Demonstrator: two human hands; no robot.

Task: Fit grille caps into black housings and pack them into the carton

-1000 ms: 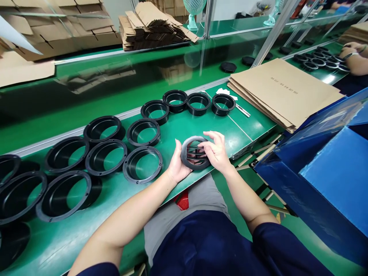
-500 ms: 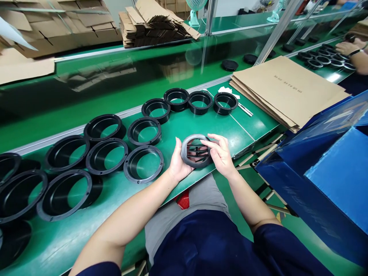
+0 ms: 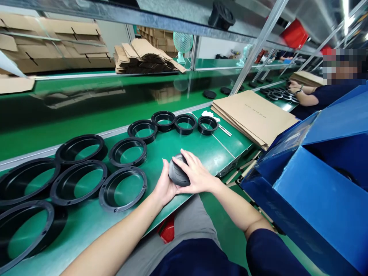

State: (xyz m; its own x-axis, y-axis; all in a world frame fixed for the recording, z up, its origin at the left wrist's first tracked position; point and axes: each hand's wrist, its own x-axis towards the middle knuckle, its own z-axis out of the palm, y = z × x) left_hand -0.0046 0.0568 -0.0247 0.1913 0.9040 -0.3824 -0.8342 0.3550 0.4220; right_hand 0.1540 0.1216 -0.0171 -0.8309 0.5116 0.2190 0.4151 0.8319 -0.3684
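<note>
A round black air vent with slats across its face is held above the front edge of the green table. My left hand cups it from the left and below, thumb raised along the rim. Over its face and right side lie the fingers of my right hand, covering part of the slats. The slats look closed flat. To the left of my hands stand several black flanged rings, the nearest ring close to my left wrist. Beyond my hands sits another ring at the row's right end.
White paper scraps and thin white sticks lie near the row's end. Flat cardboard sheets are stacked at right, beside an open blue box. A metal post rises behind. Further right, a co-worker's hand is over more rings.
My right hand has moved from the vent's right rim onto its face. The slats, open with gaps before, now look closed. The camera view has tilted up, showing the shelf overhead.
</note>
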